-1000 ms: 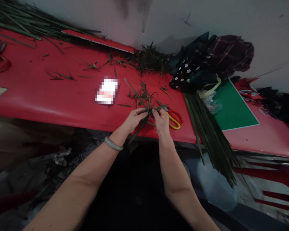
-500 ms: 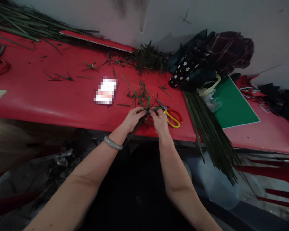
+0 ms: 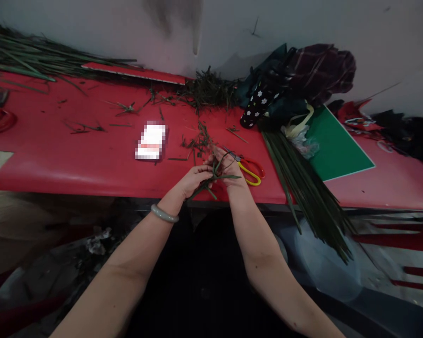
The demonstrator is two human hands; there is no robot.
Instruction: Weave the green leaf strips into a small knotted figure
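Near the front edge of the table, my left hand [image 3: 193, 181] pinches several green leaf strips [image 3: 232, 177] between thumb and fingers. The strips cross where the hands meet, and their ends stick out in different directions. My right hand [image 3: 231, 165] is turned palm up at the same crossing, its fingers curled behind the strips and partly hidden by them. Just right of that hand lies a pair of scissors [image 3: 254, 174] with one red and one yellow handle loop. Leaf scraps [image 3: 200, 142] are scattered beyond my hands.
The table has a red cover [image 3: 91, 164]. A blurred bright phone-like rectangle [image 3: 151, 141] lies to the left. Long leaves [image 3: 303, 188] overhang the front edge at right, beside a green board [image 3: 345, 150]. A flowered black tumbler [image 3: 259, 103] and a scrap heap [image 3: 211, 91] are farther back.
My right hand has rolled from a pinch to palm up, and the leaf strips have turned with it, one end now pointing right. The view has shifted slightly.
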